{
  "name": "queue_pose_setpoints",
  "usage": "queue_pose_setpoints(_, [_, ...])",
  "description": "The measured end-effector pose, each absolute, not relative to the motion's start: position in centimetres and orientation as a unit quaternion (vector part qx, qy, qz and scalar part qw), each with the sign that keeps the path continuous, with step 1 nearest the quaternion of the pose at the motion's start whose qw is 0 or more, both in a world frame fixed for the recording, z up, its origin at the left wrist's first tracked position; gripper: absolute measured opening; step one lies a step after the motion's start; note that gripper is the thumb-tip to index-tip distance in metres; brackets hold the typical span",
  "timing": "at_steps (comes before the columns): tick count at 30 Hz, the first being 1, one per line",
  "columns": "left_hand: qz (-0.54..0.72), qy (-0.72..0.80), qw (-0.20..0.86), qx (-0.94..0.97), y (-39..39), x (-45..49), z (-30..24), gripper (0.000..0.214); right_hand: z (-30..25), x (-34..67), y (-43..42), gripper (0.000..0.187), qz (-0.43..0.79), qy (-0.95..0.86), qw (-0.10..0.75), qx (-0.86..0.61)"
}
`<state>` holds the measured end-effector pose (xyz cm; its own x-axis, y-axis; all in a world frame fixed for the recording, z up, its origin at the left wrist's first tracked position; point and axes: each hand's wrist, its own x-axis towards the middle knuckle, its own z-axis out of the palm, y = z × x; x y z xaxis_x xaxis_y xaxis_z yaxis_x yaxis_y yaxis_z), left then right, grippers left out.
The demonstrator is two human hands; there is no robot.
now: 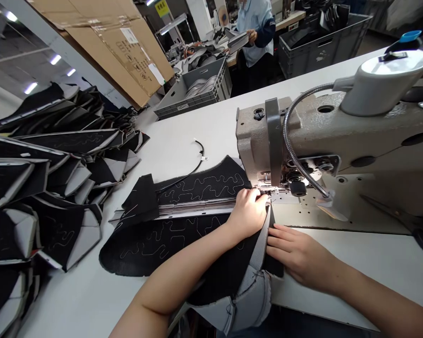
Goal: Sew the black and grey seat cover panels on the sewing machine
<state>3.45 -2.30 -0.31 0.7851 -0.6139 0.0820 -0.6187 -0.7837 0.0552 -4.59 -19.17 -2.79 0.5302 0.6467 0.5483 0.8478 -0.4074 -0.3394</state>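
Note:
A black quilted fabric panel (pixel 169 234) with a wavy stitch pattern and a grey strip lies on the white table under the head of a beige sewing machine (pixel 338 141). My left hand (pixel 248 213) is curled, pinching the panel's edge right at the presser foot (pixel 268 190). My right hand (pixel 296 253) lies flat with fingers stretched out, pressing the panel's grey edge against the table in front of the machine bed. The rest of the panel hangs over the table's front edge toward me.
A large heap of similar black-and-grey panels (pixel 38 188) fills the left of the table. A black cable (pixel 197 164) lies behind the panel. Scissors (pixel 412 225) rest at the right. Grey crates (pixel 197 89), cardboard (pixel 120 42) and another person (pixel 255 33) stand beyond.

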Motion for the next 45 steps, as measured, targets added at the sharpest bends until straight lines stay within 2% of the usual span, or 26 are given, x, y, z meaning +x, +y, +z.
queue_pose_setpoints(4, [0.104,-0.339,-0.012,0.935,-2.1,2.3,-0.5,0.039,-2.8,-4.2,-20.8,0.029,-0.224,-0.353,0.31,-0.854])
queue_pose_setpoints(7, [0.101,-0.303,-0.032,0.947,-2.2,1.9,-0.3,0.037,-3.0,-3.3,-21.7,0.029,-0.199,-0.288,0.302,-0.887])
queue_pose_setpoints(12, [0.054,-0.334,-0.045,0.94,-2.2,1.9,0.4,0.039,-2.9,-0.7,-21.0,0.031,-0.159,-0.286,0.168,-0.93])
queue_pose_setpoints(14, [0.058,-0.331,-0.043,0.941,-2.1,1.7,0.6,0.037,-2.7,-0.1,-20.5,0.029,-0.164,-0.285,0.14,-0.934])
queue_pose_setpoints(23, [0.059,-0.347,-0.027,0.936,-1.7,2.2,0.8,0.034,-4.2,0.3,-20.7,0.033,-0.231,-0.264,0.206,-0.913])
queue_pose_setpoints(33, [0.001,-0.353,-0.028,0.935,-2.2,2.6,1.1,0.032,-4.4,0.7,-20.4,0.033,-0.193,-0.184,0.205,-0.942])
queue_pose_setpoints(39, [-0.024,-0.352,-0.033,0.935,-2.3,2.3,1.4,0.034,-3.7,0.8,-20.8,0.04,-0.152,-0.231,0.184,-0.943])
queue_pose_setpoints(45, [-0.054,-0.353,-0.036,0.933,-2.2,2.6,1.6,0.032,-3.7,0.6,-20.8,0.037,-0.178,-0.256,0.158,-0.937])
